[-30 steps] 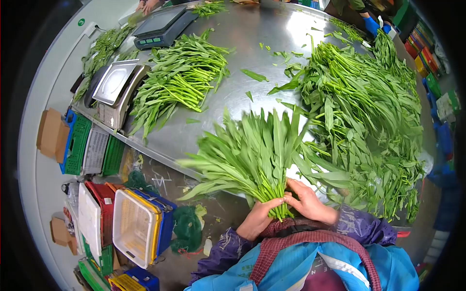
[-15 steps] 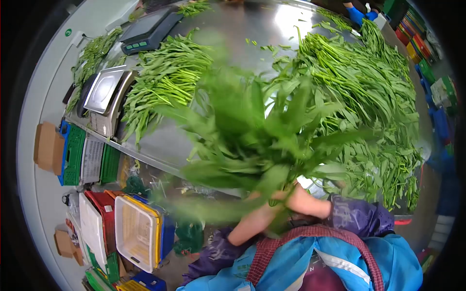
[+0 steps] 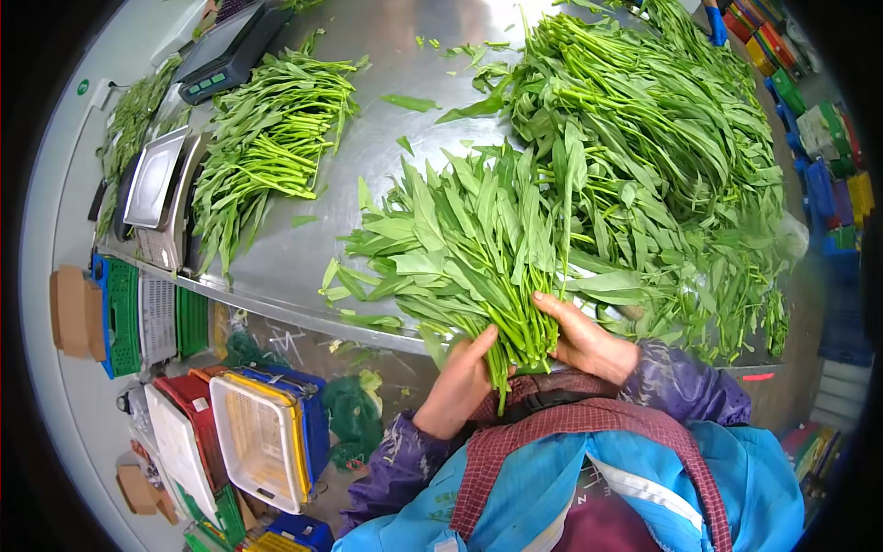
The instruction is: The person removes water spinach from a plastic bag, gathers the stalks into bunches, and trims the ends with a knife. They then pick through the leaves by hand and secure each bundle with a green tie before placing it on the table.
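A bunch of water spinach (image 3: 469, 239) rests at the table's near edge, its leaves pointing away from me and its cut stems towards my body. My left hand (image 3: 462, 379) grips the stems from the left, thumb on top. From the right, my right hand (image 3: 589, 342) is wrapped round the same stem ends, its thumb along them. The fingers beneath the bunch are mostly hidden. A large heap of water spinach (image 3: 644, 138) lies just beyond, to the right. Several finished-looking rows of stems form a smaller pile (image 3: 276, 129) on the left.
The metal table (image 3: 386, 138) carries loose leaves. Two scales, one with a steel pan (image 3: 158, 179) and a dark one (image 3: 225, 55), stand on its left. Stacked crates (image 3: 258, 442) and a green net (image 3: 352, 419) sit on the floor. A blue-gloved hand (image 3: 716, 26) shows at far right.
The bunch, blurred and raised before, now lies lower and still against the table edge. My hands have moved apart to either side of its stems. The view has shifted slightly.
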The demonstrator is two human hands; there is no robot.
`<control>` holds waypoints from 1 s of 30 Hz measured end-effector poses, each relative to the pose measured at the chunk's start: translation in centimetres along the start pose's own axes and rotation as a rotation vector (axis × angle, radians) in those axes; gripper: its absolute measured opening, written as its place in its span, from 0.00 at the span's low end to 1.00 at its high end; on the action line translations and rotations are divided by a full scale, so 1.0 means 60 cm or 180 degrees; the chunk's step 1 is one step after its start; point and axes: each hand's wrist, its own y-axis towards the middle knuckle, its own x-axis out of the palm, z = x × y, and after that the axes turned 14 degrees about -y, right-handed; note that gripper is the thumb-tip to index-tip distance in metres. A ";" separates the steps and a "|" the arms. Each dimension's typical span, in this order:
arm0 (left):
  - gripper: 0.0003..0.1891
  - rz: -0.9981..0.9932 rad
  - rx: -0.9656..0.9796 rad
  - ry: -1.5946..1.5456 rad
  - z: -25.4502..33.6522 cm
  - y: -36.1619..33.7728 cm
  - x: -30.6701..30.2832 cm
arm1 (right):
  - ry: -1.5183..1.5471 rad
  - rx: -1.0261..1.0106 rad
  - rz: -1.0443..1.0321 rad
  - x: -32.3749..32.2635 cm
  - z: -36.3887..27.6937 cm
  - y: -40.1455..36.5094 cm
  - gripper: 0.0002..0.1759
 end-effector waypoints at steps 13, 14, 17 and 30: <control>0.20 0.0057 0.0329 -0.0494 -0.019 -0.003 0.000 | -0.1826 -0.0420 -0.0325 0.025 0.001 0.006 0.26; 0.20 -0.0084 0.0265 -0.0453 -0.020 -0.002 -0.011 | -0.2270 -0.0744 -0.0401 0.017 0.006 0.014 0.31; 0.20 -0.0337 0.0133 -0.0545 -0.027 0.003 -0.029 | -0.3596 -0.1473 -0.0039 -0.003 0.022 0.034 0.35; 0.15 -0.0206 -0.0029 -0.0656 -0.034 0.013 -0.006 | -0.5071 -0.1038 0.1166 0.022 -0.069 -0.029 0.15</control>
